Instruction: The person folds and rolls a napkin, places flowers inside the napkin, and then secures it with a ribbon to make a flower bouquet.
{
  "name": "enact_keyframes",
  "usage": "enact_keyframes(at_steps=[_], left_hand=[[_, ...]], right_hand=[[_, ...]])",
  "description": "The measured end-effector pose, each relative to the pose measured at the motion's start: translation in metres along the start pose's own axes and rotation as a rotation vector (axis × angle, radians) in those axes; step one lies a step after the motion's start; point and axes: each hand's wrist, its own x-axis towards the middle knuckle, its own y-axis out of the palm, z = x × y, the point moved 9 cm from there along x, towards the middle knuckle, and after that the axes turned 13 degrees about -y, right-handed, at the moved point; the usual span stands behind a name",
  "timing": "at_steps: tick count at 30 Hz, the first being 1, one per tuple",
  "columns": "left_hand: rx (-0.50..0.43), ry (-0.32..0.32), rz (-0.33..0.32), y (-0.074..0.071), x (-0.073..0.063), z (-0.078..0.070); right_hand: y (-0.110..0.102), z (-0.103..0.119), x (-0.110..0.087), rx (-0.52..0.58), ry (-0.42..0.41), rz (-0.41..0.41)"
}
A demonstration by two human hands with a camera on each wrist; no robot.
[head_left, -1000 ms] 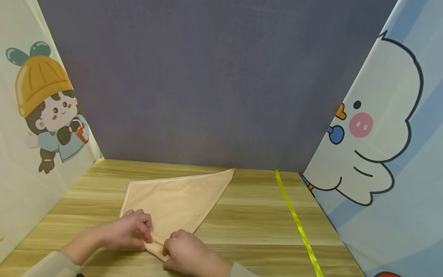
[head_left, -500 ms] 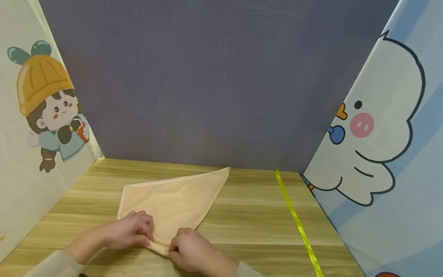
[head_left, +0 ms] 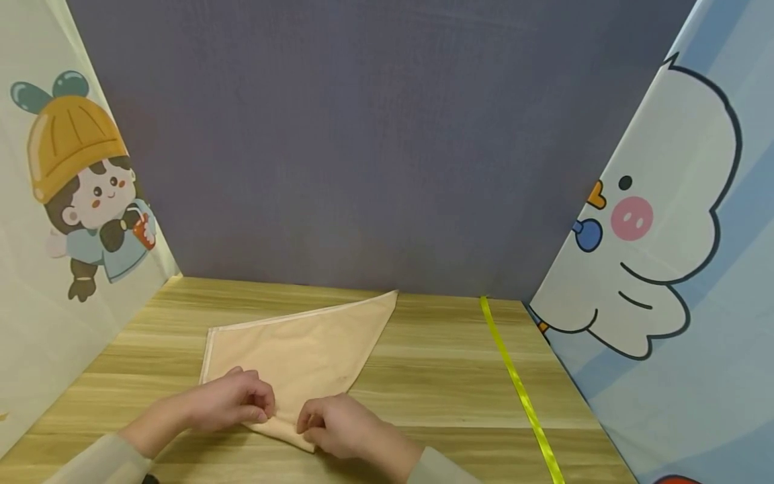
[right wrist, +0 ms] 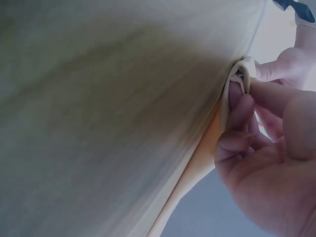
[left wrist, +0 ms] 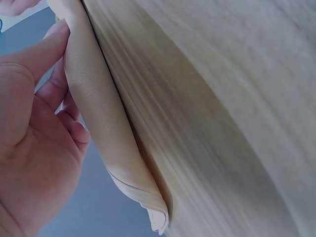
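Note:
A beige cloth (head_left: 296, 359) with pale hemmed edges lies on the wooden table, one long corner pointing to the back right. Its near edge is turned over into a roll. At the left part of that roll, my left hand (head_left: 232, 400) pinches the fabric; in the left wrist view the thumb presses on the rolled cloth (left wrist: 98, 103). My right hand (head_left: 351, 427) grips the roll's right end, and the right wrist view shows the fingers (right wrist: 241, 113) curled at the layered end of the cloth. The left hand's fingertips are partly hidden behind the roll.
A bright yellow strip (head_left: 520, 386) runs from back to front along the right side of the wooden table (head_left: 447, 396). A grey panel (head_left: 363, 148) stands behind it. Printed cartoon walls (head_left: 671, 154) rise at both sides.
The cloth has shifted and turned slightly to the left, its far tip moving left. Both hands have moved a little to the right along the rolled near edge.

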Motion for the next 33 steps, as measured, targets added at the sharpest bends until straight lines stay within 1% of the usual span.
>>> enact_keyframes(at_steps=[2,5,7,10,11,13,16,20,24,28,30,33], left_hand=[[0.0,-0.006,0.008,0.0,0.001,0.0],[0.053,0.03,-0.029,-0.001,0.0,-0.004],[0.09,0.063,-0.063,-0.003,-0.002,-0.007],[0.126,0.084,-0.09,-0.005,-0.005,-0.01],[0.125,0.085,-0.088,-0.005,-0.006,-0.01],[0.117,0.088,-0.072,-0.005,-0.006,-0.01],[0.121,0.116,-0.063,-0.004,-0.007,-0.011],[0.133,0.163,-0.083,-0.005,-0.007,-0.013],[0.12,0.165,-0.079,-0.006,-0.006,-0.013],[0.094,0.128,-0.054,-0.006,-0.003,-0.01],[0.08,0.09,-0.042,-0.006,-0.001,-0.007],[0.058,0.026,-0.025,-0.006,0.002,-0.002]], right_hand=[[0.0,-0.001,0.0,0.002,0.009,0.01],[-0.001,0.001,0.002,-0.027,-0.006,0.017],[-0.002,0.005,0.004,-0.1,-0.044,0.023],[-0.004,0.013,0.006,-0.264,-0.119,0.027],[-0.005,0.015,0.006,-0.309,-0.137,0.029],[-0.005,0.018,0.006,-0.365,-0.156,0.037],[-0.004,0.019,0.005,-0.402,-0.165,0.052],[-0.003,0.016,0.003,-0.39,-0.148,0.066],[-0.004,0.012,0.002,-0.325,-0.123,0.07],[-0.005,0.007,0.0,-0.237,-0.076,0.076],[-0.006,0.004,-0.001,-0.198,-0.058,0.07],[-0.007,0.002,-0.003,-0.146,-0.063,0.053]])
